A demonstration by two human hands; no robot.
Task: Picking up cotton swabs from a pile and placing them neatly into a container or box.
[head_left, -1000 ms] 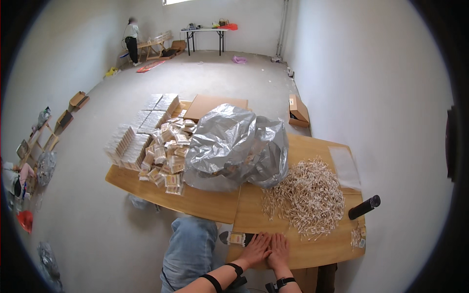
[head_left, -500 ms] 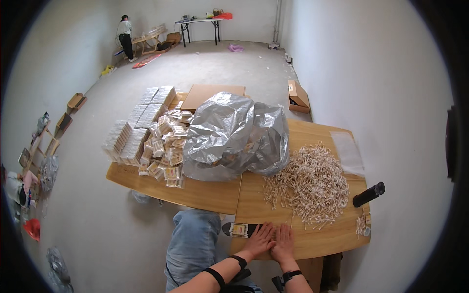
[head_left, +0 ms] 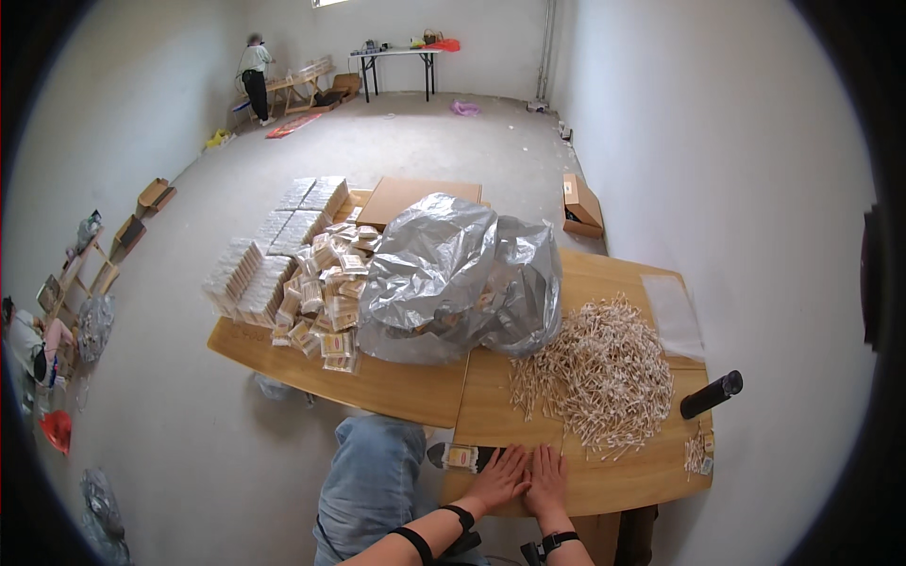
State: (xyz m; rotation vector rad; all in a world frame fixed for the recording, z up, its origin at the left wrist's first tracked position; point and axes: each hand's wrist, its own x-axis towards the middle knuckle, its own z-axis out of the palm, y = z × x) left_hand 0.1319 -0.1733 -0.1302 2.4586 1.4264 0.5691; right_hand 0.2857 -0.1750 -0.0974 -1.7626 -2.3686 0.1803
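My left hand (head_left: 499, 478) lies palm down at the front edge of the wooden table, fingers stretched out over the right part of a dark flat strip (head_left: 437, 456). On that strip, just left of the fingers, sits a small clear packet of cotton swabs (head_left: 461, 457) with a yellowish label. Right beside it, my right hand (head_left: 546, 479) rests flat with its fingers straight and pointing away from me. The thumbs almost meet. Whatever lies beneath the palms is hidden. A large heap of loose cotton swabs (head_left: 609, 377) spreads beyond my right hand.
Filled swab packets (head_left: 326, 292) and stacked bundles (head_left: 247, 278) cover the table's left side. A silvery plastic bag (head_left: 429, 278) stands mid-table, before a cardboard box (head_left: 420, 196). At right are a black cylinder (head_left: 710, 395) and clear plastic sheets (head_left: 673, 316). Two people are farther off.
The view has tilted up slightly, so the table sits lower in the picture. Both hands remain flat at the same place, with little visible movement.
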